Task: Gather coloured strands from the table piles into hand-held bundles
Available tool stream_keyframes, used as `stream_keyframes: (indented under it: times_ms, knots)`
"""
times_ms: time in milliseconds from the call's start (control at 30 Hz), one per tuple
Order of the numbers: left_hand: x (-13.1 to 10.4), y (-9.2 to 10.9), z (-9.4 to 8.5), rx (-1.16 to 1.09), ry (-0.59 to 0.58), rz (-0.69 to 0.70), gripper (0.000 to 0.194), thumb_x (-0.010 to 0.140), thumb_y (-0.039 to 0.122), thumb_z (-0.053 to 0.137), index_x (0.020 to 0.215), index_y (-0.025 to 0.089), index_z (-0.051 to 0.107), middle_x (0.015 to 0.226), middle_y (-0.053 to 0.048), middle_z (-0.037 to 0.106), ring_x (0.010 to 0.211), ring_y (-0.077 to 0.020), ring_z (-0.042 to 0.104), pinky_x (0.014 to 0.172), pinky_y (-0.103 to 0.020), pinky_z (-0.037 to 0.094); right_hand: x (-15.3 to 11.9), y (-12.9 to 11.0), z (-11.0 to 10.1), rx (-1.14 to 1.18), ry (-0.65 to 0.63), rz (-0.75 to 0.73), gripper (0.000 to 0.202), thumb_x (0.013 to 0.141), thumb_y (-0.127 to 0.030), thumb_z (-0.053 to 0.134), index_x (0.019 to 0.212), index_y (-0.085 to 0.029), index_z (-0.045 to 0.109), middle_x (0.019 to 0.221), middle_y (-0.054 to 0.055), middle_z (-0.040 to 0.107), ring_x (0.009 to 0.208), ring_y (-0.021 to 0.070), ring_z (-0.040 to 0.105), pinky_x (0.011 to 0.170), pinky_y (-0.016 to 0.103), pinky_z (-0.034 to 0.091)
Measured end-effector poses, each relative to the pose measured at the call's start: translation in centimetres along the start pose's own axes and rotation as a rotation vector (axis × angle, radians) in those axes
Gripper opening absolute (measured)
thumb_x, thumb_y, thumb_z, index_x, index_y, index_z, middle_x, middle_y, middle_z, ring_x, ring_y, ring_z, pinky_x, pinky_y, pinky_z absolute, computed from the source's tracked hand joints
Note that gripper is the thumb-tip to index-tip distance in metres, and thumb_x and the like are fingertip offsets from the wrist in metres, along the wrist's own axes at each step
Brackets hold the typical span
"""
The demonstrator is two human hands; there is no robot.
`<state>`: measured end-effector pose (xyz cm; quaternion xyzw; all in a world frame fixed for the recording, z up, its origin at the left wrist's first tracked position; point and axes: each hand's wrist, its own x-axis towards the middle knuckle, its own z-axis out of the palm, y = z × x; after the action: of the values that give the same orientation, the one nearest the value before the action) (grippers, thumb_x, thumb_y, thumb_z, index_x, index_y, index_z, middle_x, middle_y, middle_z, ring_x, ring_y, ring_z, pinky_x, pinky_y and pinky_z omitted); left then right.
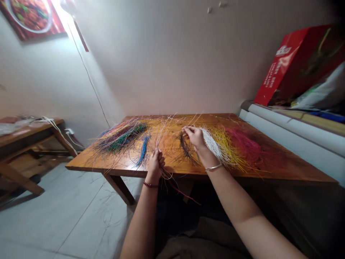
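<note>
My left hand [155, 160] is closed in a fist round a loose bundle of thin wire-like strands [161, 133]. Pale ends fan out above the fist, and white and red ends hang below it past the table edge. To the right, my right hand [194, 136] pinches thumb against fingers, with a few faint, blurred thin strands rising from it. Just under that hand lies a dark bunch of strands [185, 147]. Beside it on the right is a white bunch [211, 144], then a yellow one [230, 147] and a pink-red one [245, 145]. A small blue bunch [142, 151] lies left of my left hand.
A mixed heap of green, purple and other coloured strands [121, 138] covers the left of the wooden table [172, 165]. Large white rolls [296, 126] stand along the right, with a red box [288, 64] above them. A second wooden table [27, 133] is at far left.
</note>
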<state>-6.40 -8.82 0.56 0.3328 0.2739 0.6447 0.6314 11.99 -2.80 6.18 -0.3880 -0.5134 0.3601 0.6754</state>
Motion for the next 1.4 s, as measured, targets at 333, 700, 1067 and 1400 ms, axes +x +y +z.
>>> stream_keyframes:
  times_ms: [333, 700, 1067, 1400]
  knots:
    - [0.0, -0.1, 0.3, 0.016, 0.038, -0.011, 0.037, 0.066, 0.045, 0.067, 0.073, 0.015, 0.047, 0.048, 0.011, 0.021, 0.035, -0.001, 0.016, 0.033, -0.015, 0.009, -0.9, -9.9, -6.4, -0.412, -0.252, 0.045, 0.037, 0.069, -0.048, 0.065, 0.079, -0.012, 0.066, 0.078, 0.01, 0.065, 0.06, 0.0125, 0.059, 0.049, 0.02, 0.043]
    - [-0.9, -0.2, 0.3, 0.257, 0.029, -0.002, 0.041, 0.062, 0.049, 0.068, 0.078, 0.013, 0.055, 0.048, 0.009, 0.029, 0.037, -0.0016, 0.021, 0.037, -0.018, 0.014, -5.5, -1.6, 2.4, -0.389, -0.855, 0.234, 0.044, 0.075, -0.052, 0.056, 0.077, -0.009, 0.064, 0.066, 0.007, 0.061, 0.056, 0.0123, 0.056, 0.053, 0.023, 0.044]
    - [-0.5, -0.3, 0.0, 0.07, 0.034, 0.006, 0.045, 0.06, 0.045, 0.072, 0.066, 0.018, 0.036, 0.049, 0.011, 0.021, 0.038, -0.0012, 0.015, 0.036, -0.018, 0.009, -5.8, -4.6, -1.6, -0.561, -0.779, 0.184, 0.039, 0.077, -0.048, 0.054, 0.08, -0.011, 0.067, 0.076, 0.01, 0.065, 0.061, 0.0153, 0.06, 0.055, 0.025, 0.046]
    - [-0.4, -0.4, 0.2, 0.115, 0.033, -0.001, 0.043, 0.058, 0.042, 0.074, 0.067, 0.018, 0.04, 0.05, 0.011, 0.022, 0.038, -0.0012, 0.018, 0.036, -0.017, 0.01, 7.3, -4.4, -9.8, -1.263, -0.605, 0.49, 0.024, 0.068, -0.033, 0.065, 0.062, -0.01, 0.066, 0.066, 0.015, 0.065, 0.054, 0.0183, 0.061, 0.044, 0.023, 0.04]
